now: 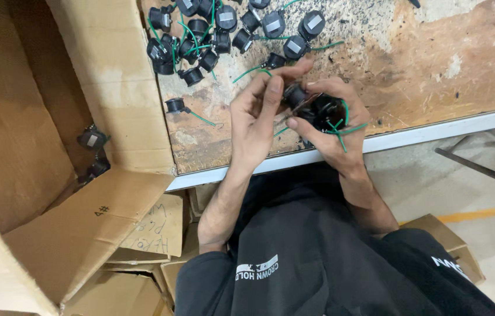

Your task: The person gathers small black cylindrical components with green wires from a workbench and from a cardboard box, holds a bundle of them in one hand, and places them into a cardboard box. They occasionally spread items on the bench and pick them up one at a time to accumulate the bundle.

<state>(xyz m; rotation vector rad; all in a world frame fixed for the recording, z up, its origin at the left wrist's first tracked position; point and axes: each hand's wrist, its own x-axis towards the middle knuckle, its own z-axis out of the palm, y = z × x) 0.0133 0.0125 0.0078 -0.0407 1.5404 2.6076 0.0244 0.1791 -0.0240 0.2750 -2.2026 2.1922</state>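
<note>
My right hand (332, 126) grips a small bunch of black round parts (320, 108) with green wires (341, 129) trailing over its fingers. My left hand (254, 114) pinches one black part (294, 93) of that bunch between thumb and fingers, right against my right hand. Both hands hover over the near edge of a worn brown worktable (435, 64). A heap of several matching black parts with green wires (200, 32) lies on the table just beyond my hands. One single part (175, 106) lies apart to the left of my left hand.
A large open cardboard box (31, 146) stands at the left, with a few black parts (92, 138) inside. Flattened cardboard pieces (142, 240) lie below it. The table's metal front edge (435, 131) runs across. Grey floor with a yellow line (481, 213) lies at right.
</note>
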